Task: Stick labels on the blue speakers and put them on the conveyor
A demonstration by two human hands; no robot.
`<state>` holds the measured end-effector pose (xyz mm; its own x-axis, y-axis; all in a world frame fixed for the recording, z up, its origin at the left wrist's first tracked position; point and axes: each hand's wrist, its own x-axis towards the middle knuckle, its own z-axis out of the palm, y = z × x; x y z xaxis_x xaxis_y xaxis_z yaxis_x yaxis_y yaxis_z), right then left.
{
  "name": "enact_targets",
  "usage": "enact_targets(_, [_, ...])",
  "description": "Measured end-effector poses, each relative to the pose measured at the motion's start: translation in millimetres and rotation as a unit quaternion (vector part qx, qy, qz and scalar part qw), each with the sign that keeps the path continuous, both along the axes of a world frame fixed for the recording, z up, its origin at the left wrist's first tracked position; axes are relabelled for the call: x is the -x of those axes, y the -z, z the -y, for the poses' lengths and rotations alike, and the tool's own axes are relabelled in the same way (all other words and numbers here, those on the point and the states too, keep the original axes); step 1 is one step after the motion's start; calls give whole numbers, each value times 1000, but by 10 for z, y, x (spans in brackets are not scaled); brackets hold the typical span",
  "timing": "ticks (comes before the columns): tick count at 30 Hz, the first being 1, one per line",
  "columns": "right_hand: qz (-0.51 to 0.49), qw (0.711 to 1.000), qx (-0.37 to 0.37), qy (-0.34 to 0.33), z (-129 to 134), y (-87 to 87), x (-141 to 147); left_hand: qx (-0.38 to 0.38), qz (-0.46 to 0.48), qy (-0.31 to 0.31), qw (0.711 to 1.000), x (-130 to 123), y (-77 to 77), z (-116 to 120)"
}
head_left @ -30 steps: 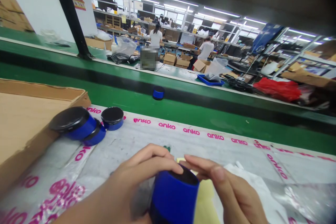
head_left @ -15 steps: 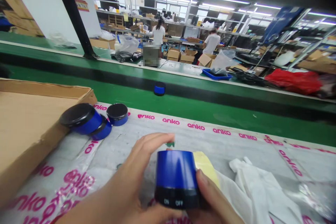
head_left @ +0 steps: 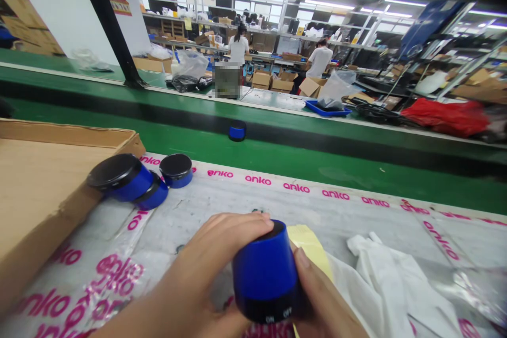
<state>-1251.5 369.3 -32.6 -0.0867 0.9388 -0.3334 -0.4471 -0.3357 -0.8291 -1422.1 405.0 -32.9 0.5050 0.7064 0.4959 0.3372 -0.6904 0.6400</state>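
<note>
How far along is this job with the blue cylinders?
Apparently done: three blue black-topped cylinders sit beside a brown cardboard tray on a pink-printed plastic sheet. In hand: a blue cylinder with ON and OFF marks, gripped by the left hand and right hand. Left: hard to tell; pale yellow paper and crumpled white material lie nearby, and no further pile shows.

Blue speakers (head_left: 121, 178) beyond the left hand (head_left: 209, 259)
</note>
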Motion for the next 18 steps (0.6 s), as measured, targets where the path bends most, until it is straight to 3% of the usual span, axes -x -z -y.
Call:
enact_targets(6, [40, 998, -31, -43, -23, 18, -32, -27, 36, 6, 999, -23, 21, -18])
enact_targets(13, [92, 991, -28, -89, 21, 61, -174, 13, 33, 39, 999, 12, 9, 19])
enact_targets(18, [95, 991, -36, -83, -65, 39, -201, 44, 10, -4, 999, -60, -45, 22])
